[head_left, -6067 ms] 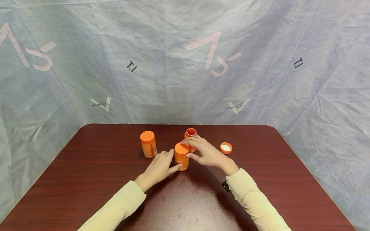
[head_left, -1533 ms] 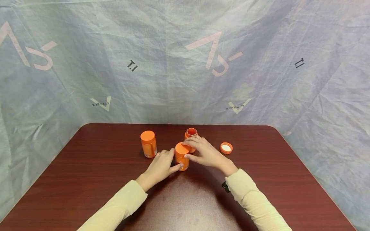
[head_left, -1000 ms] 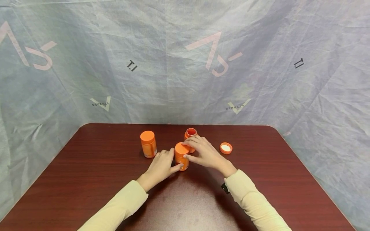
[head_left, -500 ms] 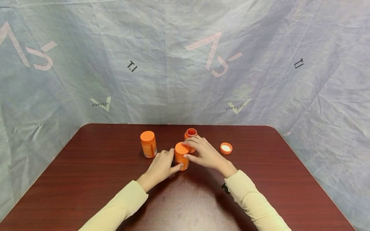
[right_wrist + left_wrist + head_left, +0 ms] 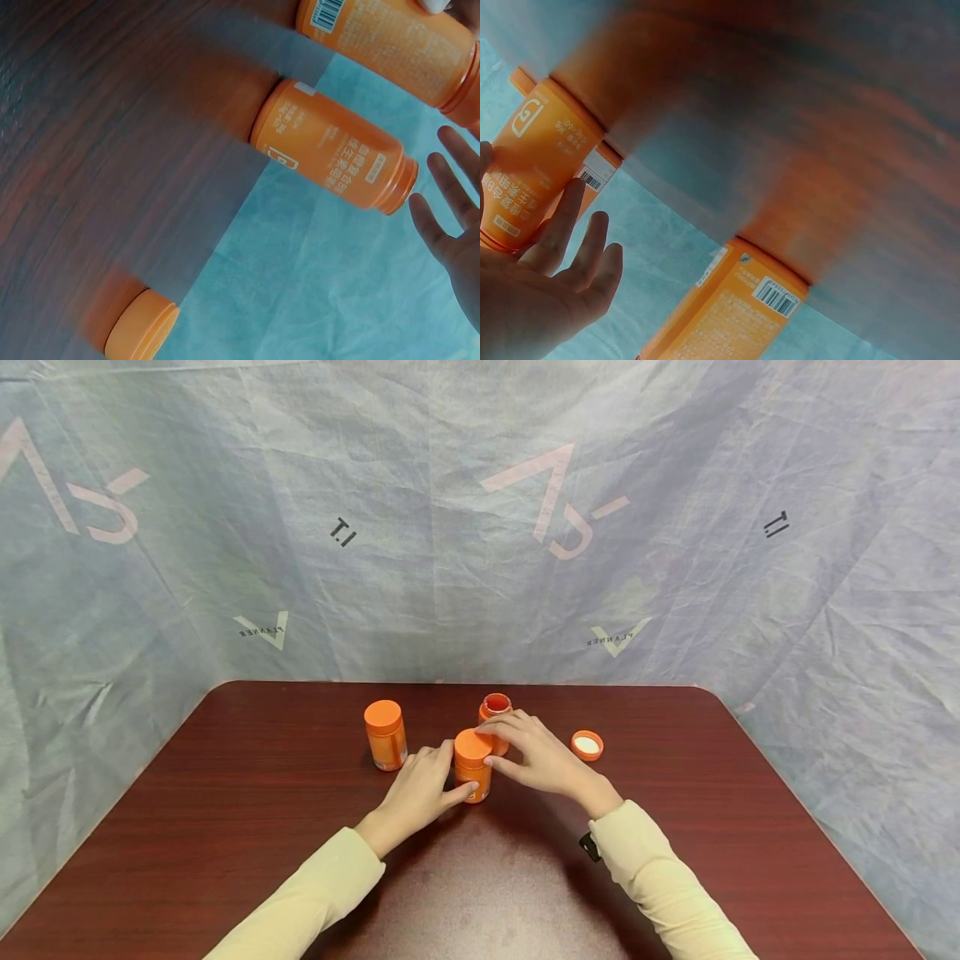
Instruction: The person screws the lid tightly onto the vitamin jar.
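An orange plastic bottle [image 5: 471,781] stands upright on the table, its screw lid [image 5: 473,744] on. My left hand [image 5: 417,789] grips the bottle's body from the left, thumb across the front; in the left wrist view its fingers reach round the printed label [image 5: 525,172]. My right hand [image 5: 536,758] pinches the lid from the right, thumb at its near side and fingertips over its far edge. Just behind stands an uncapped orange bottle [image 5: 496,703], partly hidden by the right hand; the right wrist view shows its full side [image 5: 330,146].
A capped orange bottle [image 5: 386,739] stands to the left, beyond my left hand. At the right a loose orange lid [image 5: 587,746] lies with its white inside facing up. The dark red wooden table [image 5: 225,793] ends at a grey cloth backdrop [image 5: 420,527].
My right hand has shifted slightly to the right and its thumb has slid a little along the lid. The left hand and the bottles stand almost as before.
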`<action>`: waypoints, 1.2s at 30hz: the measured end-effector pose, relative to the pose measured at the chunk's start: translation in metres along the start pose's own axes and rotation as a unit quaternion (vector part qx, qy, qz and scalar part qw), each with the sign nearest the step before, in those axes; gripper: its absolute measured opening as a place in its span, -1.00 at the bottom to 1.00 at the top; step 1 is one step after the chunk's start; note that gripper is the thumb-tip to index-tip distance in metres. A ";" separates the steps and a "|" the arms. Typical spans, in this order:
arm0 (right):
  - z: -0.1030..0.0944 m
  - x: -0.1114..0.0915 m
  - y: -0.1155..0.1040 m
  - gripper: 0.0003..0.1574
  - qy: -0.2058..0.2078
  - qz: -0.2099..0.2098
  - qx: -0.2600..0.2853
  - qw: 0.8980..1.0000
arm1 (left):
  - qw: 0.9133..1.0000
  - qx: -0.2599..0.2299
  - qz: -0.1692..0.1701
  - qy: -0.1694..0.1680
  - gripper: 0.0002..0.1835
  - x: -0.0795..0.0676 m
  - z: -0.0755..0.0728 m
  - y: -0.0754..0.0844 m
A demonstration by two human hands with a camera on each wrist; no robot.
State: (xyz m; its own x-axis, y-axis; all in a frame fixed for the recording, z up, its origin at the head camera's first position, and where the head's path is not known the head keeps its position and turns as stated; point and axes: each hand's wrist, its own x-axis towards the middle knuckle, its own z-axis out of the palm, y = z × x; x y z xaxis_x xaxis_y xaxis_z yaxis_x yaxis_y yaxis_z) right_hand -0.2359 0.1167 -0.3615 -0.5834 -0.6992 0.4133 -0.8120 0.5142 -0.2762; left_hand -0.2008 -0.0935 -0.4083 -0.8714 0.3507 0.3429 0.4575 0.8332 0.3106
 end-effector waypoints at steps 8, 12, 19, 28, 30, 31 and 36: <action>-0.004 -0.003 0.004 -0.53 0.023 0.006 0.004 1.000 | 1.000 0.005 -0.010 0.020 -0.37 0.001 0.001 0.001; -0.005 -0.005 0.007 -0.52 0.026 0.014 -0.005 1.000 | 0.999 0.010 -0.017 0.034 -0.40 0.001 0.001 0.003; -0.007 -0.010 0.017 -0.54 0.029 0.027 -0.008 0.999 | 0.998 0.023 -0.047 0.044 -0.41 0.002 0.001 0.004; -0.015 -0.019 0.031 -0.56 0.040 0.045 -0.019 0.998 | 0.994 0.050 -0.060 0.076 -0.42 0.003 0.000 0.001; -0.016 -0.022 0.035 -0.56 0.041 0.054 -0.027 0.997 | 0.993 0.057 -0.065 0.079 -0.41 0.003 -0.001 0.000; -0.017 -0.024 0.036 -0.55 0.040 0.060 -0.031 0.997 | 0.993 0.060 -0.068 0.080 -0.40 0.003 -0.001 0.000; -0.020 -0.032 0.046 -0.56 0.045 0.089 -0.041 0.994 | 0.990 0.075 -0.082 0.083 -0.39 0.004 -0.001 -0.002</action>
State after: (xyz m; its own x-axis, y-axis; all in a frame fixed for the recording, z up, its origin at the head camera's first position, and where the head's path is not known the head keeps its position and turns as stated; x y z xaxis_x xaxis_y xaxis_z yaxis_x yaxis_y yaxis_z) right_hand -0.2541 0.1723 -0.3694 -0.7109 -0.5478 0.4412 -0.6894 0.6670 -0.2826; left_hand -0.2049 -0.0944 -0.4067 -0.8850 0.1400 0.4440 0.2694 0.9318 0.2432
